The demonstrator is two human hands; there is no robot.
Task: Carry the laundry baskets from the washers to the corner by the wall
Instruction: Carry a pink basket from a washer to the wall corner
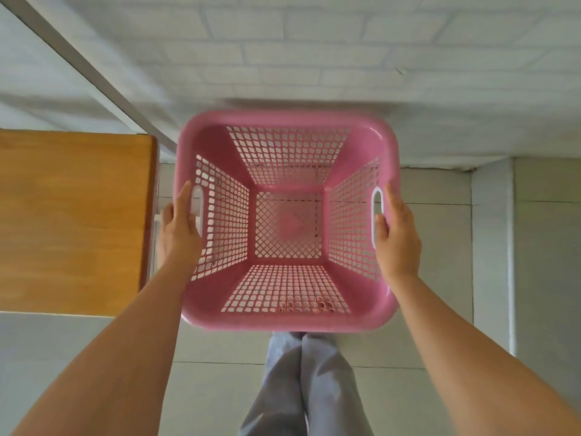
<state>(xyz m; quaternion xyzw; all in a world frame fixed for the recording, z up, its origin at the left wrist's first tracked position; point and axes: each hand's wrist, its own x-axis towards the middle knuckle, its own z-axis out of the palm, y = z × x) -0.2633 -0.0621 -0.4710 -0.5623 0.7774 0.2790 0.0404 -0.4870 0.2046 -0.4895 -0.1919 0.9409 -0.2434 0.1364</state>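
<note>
An empty pink plastic laundry basket with perforated walls and floor hangs in front of me, held above the tiled floor and seen from straight above. My left hand grips its left rim at the slotted handle. On the opposite side my right hand grips the right rim beside the other handle slot. Through the mesh bottom I see floor tiles.
A white brick wall stands just beyond the basket. A wooden tabletop sits at the left, close to my left hand. Pale floor tiles and a low white ledge lie to the right. My grey-trousered legs show below.
</note>
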